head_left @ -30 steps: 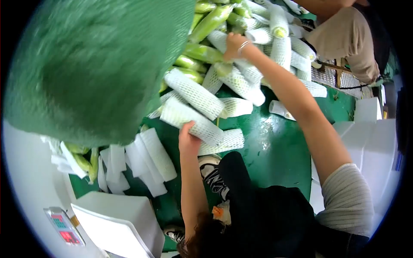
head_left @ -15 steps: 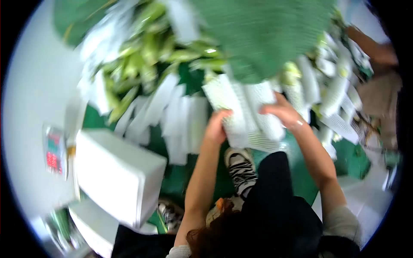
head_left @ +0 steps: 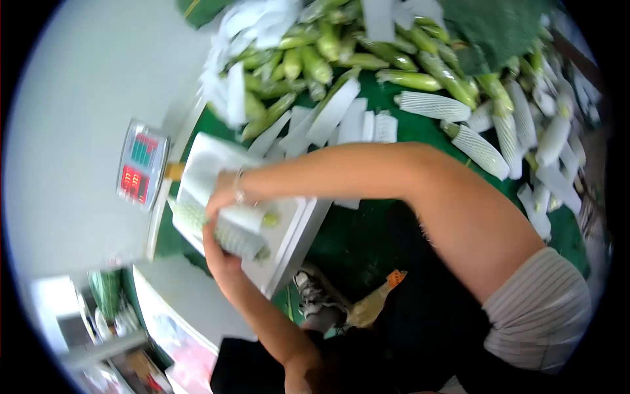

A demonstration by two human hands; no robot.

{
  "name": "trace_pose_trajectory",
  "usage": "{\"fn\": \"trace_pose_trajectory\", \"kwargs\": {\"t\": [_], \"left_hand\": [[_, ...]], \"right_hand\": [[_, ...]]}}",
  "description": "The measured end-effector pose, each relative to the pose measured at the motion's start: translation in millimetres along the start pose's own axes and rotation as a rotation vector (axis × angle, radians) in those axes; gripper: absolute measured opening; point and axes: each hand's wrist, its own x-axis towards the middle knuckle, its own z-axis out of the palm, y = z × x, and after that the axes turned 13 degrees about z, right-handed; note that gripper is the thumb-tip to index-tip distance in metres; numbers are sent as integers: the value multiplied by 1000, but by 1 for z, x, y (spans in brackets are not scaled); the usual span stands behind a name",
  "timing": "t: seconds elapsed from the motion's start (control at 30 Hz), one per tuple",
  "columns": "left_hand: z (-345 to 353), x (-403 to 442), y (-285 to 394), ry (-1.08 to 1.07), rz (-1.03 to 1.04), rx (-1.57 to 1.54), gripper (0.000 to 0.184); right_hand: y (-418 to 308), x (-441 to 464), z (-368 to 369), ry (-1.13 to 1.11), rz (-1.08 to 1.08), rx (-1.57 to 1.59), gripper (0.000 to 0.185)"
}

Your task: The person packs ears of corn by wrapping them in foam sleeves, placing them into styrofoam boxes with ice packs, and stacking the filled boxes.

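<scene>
Both hands are in a white foam box [head_left: 279,262]. My left hand [head_left: 221,251] is closed around a corn ear in a white foam net [head_left: 241,241], low in the box. My right hand [head_left: 226,190] reaches across from the right, its fingers curled down over another netted corn ear [head_left: 246,215], close against my left hand; its fingertips are partly hidden. A further pale green netted ear [head_left: 187,215] lies at the box's left side. Smooth white foam shows under the right wrist.
A scale display [head_left: 142,164] with red digits stands left of the box. Green corn ears [head_left: 315,62] in clear wrap are heaped at the back, with loose foam sleeves [head_left: 335,111] before them. Netted ears [head_left: 479,151] and a green mesh sack [head_left: 492,33] lie right.
My hands have moved left from the green surface into the foam box, carrying netted corn ears. The view has turned left, and the inside of the box now shows.
</scene>
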Motion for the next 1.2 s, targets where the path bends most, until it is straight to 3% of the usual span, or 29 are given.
{"fn": "trace_pose_trajectory", "kwargs": {"t": [0.1,0.23,0.3,0.33,0.37,0.4,0.43,0.47,0.5,0.53,0.57,0.6,0.63,0.67,0.7,0.73,0.77,0.8,0.83,0.87,0.9,0.93,1.03,1.1,1.13,1.17,1.2], "left_hand": [[-23,34,-19,-134,-204,50,67],[-29,58,-33,-212,-285,51,72],[-30,71,-45,96,219,1078,68],[-28,65,-41,79,222,1082,68],[-24,56,-33,93,503,1321,63],[-13,47,-26,109,801,1532,57],[8,31,-15,129,879,1434,51],[32,11,-3,141,950,1338,44],[56,-6,-1,46,1091,1096,35],[92,-35,-1,-58,1114,851,29],[116,-51,-15,-200,1135,722,25],[137,-62,-38,-402,1091,682,24],[164,-77,-77,-585,721,434,23],[197,-91,-112,-787,428,306,25],[232,-101,-137,-947,23,383,34],[262,-107,-179,-950,-190,264,43],[293,-106,-221,-895,-300,245,53],[329,-104,-251,-764,-549,207,61],[359,-99,-279,-700,-726,189,87],[385,-93,-306,-609,-825,217,91],[408,-92,-324,-568,-784,330,84],[422,-93,-323,-709,-711,389,70],[450,-58,-363,-581,-696,321,60],[453,-72,-344,-472,-574,470,55],[448,-81,-334,-469,-578,476,55],[436,-85,-328,-493,-485,325,54],[424,-86,-322,-511,-387,170,53]], "right_hand": [[12,40,22,-15,-18,-151,63],[31,37,24,-99,201,-137,63],[50,33,49,891,-558,-775,68],[48,6,37,723,-652,-745,68],[51,-31,20,555,-742,-713,68],[69,-56,-2,613,-847,-556,65],[92,-83,-26,669,-950,-399,62],[133,-102,-47,912,-833,-319,53],[151,-155,-95,722,-513,-264,54],[207,-176,-124,911,-437,-215,53],[243,-214,-154,1050,-55,-330,53],[295,-242,-169,1289,199,-288,57],[337,-283,-185,1426,209,-411,60],[361,-315,-203,1520,394,-439,57],[385,-343,-217,1526,555,-470,55],[399,-361,-225,1523,720,-495,53],[409,-365,-230,1389,856,-326,54],[421,-368,-235,1250,978,-156,55],[427,-359,-227,1278,989,-280,58],[411,-347,-220,1297,1102,-420,60],[421,-336,-209,1454,1023,-572,59],[434,-329,-207,1602,928,-732,59],[387,-359,-230,1458,786,-482,52],[384,-374,-274,1719,690,-791,44],[398,-377,-300,1663,829,-701,49],[412,-376,-329,1435,1060,-485,62],[436,-369,-353,1326,1118,-537,70]]}}
